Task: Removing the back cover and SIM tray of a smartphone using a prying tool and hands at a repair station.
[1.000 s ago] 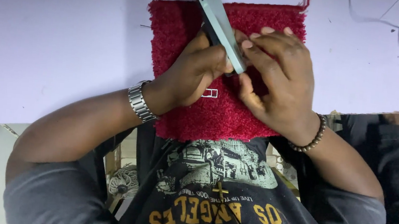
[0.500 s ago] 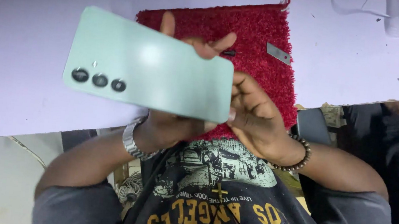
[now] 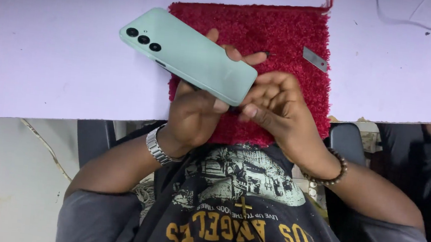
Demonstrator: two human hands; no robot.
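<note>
The mint-green phone [image 3: 190, 55] (back up, three lenses upper left) now sits smaller and tilted, left hand [image 3: 195, 114] fingers gripping it, right hand [image 3: 276, 103] fingers pinching its lower-right corner above the red mat [image 3: 289, 32].

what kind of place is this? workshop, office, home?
Likely a small phone-repair bench. Both hands, left hand and right hand, hold a mint-green phone back-up over a red fuzzy work mat on a white table, with a small metal blade lying on the mat.

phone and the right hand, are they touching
Touching. The head view shows the right hand's fingertips pressed against the lower end of the mint green phone, which the left hand holds from beneath.
</note>
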